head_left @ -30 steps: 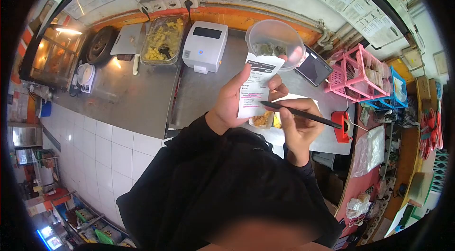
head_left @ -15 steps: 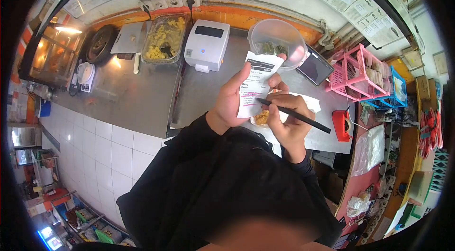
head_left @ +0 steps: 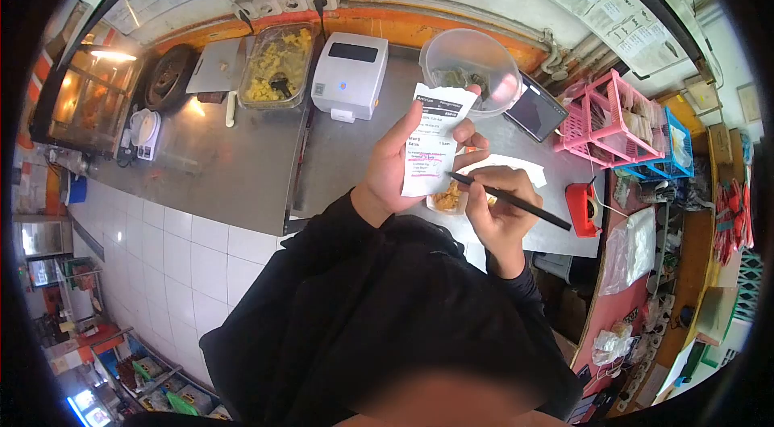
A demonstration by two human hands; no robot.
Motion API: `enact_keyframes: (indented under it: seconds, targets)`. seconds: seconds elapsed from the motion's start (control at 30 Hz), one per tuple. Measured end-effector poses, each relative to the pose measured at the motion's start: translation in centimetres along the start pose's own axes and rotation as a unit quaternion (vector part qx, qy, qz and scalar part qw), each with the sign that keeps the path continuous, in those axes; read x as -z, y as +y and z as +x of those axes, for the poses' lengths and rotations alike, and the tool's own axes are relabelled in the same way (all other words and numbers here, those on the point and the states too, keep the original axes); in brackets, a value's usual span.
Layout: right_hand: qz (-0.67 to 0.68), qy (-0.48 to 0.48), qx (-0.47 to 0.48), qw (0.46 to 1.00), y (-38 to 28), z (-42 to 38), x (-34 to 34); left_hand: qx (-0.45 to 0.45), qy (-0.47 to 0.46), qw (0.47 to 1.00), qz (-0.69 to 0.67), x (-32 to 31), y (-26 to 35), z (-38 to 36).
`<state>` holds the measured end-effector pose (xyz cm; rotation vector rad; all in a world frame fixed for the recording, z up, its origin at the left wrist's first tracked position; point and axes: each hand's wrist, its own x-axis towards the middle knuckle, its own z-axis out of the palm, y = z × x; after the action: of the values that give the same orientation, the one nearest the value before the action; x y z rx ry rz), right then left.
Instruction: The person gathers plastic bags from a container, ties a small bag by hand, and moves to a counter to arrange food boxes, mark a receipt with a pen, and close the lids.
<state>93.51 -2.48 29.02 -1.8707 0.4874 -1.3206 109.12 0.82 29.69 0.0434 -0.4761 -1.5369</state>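
My left hand [head_left: 389, 159] holds a printed receipt [head_left: 431, 137] upright, with its thumb on the left edge and fingertips showing at the right edge. Pink lines mark the receipt's lower part. In my right hand [head_left: 501, 209] is a black pen [head_left: 516, 203], pinched near its tip, which points at the receipt's lower right edge; whether it touches cannot be told. Behind and below the receipt, fried food [head_left: 446, 199] and white paper [head_left: 524, 169] lie on the steel counter [head_left: 339, 177], partly hidden by my hands.
A white label printer [head_left: 349, 76], a food tray [head_left: 276, 68] and a clear round tub [head_left: 472, 64] stand along the counter's back. To the right are a tablet [head_left: 536, 110], a pink basket [head_left: 609, 124] and a red tape dispenser [head_left: 582, 209].
My right hand and the pen have shifted slightly right and down, away from the pink marks. The receipt sits slightly further left and more marks show on it.
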Motion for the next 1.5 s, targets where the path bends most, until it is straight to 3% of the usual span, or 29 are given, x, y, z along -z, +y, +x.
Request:
enact_keyframes:
  seconds: [0.13,0.23,0.37,0.4,0.5,0.53,0.57,0.63,0.67,0.73,0.77,0.83,0.87,0.93,1.07,1.17,1.2,1.23,1.3,1.43,1.5]
  targets:
    - [-0.042,-0.088,0.005,0.995,-1.2,0.0,0.1,0.012,-0.002,1.0,-0.016,0.1,-0.6,0.4]
    - [-0.04,-0.017,-0.013,0.999,-0.7,0.0,0.8,0.023,-0.011,0.999,-0.031,-0.1,-1.4,1.2]
    - [-0.065,-0.012,-0.036,0.997,-0.3,-0.5,3.5,0.053,-0.004,0.998,-0.041,0.1,-3.1,2.9]
    - [-0.068,0.044,0.008,0.997,1.2,-0.8,4.7,0.064,-0.008,0.997,-0.034,0.2,-3.5,3.4]
    - [-0.022,0.244,-0.032,0.969,4.4,-0.8,10.7,0.089,-0.003,0.995,-0.043,-0.1,-4.8,4.8]
    - [0.003,0.283,-0.005,0.959,5.6,-0.3,13.4,0.099,-0.002,0.994,-0.047,-0.2,-5.2,5.3]
    - [-0.033,0.343,-0.023,0.938,8.4,-0.7,16.8,0.102,0.0,0.994,-0.045,0.0,-5.8,5.9]
    - [-0.183,0.362,-0.021,0.914,13.3,-0.5,23.3,0.115,-0.029,0.99,-0.075,0.3,-6.9,6.9]
    - [-0.223,0.385,-0.07,0.893,16.2,-0.9,26.4,0.119,-0.026,0.99,-0.071,0.3,-7.4,7.4]
    - [-0.365,0.362,-0.178,0.839,22.8,-3.3,33.0,0.133,-0.037,0.988,-0.065,0.0,-8.5,8.5]
    - [-0.362,0.365,-0.181,0.839,26.6,-5.0,36.3,0.136,-0.036,0.988,-0.061,-0.1,-9.1,9.0]
    - [-0.508,0.222,-0.432,0.712,32.8,-8.2,41.2,0.149,-0.036,0.987,-0.055,-0.4,-10.3,9.9]
    - [-0.505,0.222,-0.434,0.712,34.4,-9.1,41.8,0.151,-0.034,0.987,-0.052,-0.4,-10.9,10.3]
    - [-0.539,0.119,-0.444,0.706,36.5,-10.7,42.5,0.154,-0.027,0.987,-0.026,-0.5,-11.9,11.0]
    - [-0.536,0.08,-0.432,0.721,38.2,-11.6,43.6,0.148,-0.021,0.989,-0.012,-0.4,-13.4,11.7]
    - [-0.411,0.335,-0.349,0.773,37.1,-10.9,44.2,0.134,-0.014,0.991,-0.006,-0.2,-14.0,11.8]
    - [-0.528,0.293,-0.337,0.722,37.2,-11.4,45.0,0.129,-0.013,0.992,-0.004,-0.1,-14.1,11.8]
    - [-0.529,0.29,-0.339,0.722,37.5,-11.8,45.3,0.126,-0.014,0.992,-0.002,0.0,-14.3,11.7]
    - [-0.626,0.115,-0.434,0.637,39.9,-13.5,46.2,0.126,-0.011,0.992,-0.008,0.1,-14.7,11.5]
    - [-0.583,0.094,-0.384,0.71,37.9,-13.4,44.1,0.125,-0.005,0.992,0.005,-0.1,-14.9,11.1]
    - [-0.547,0.093,-0.424,0.716,38.3,-13.5,44.5,0.127,-0.002,0.992,0.009,0.3,-14.8,10.8]
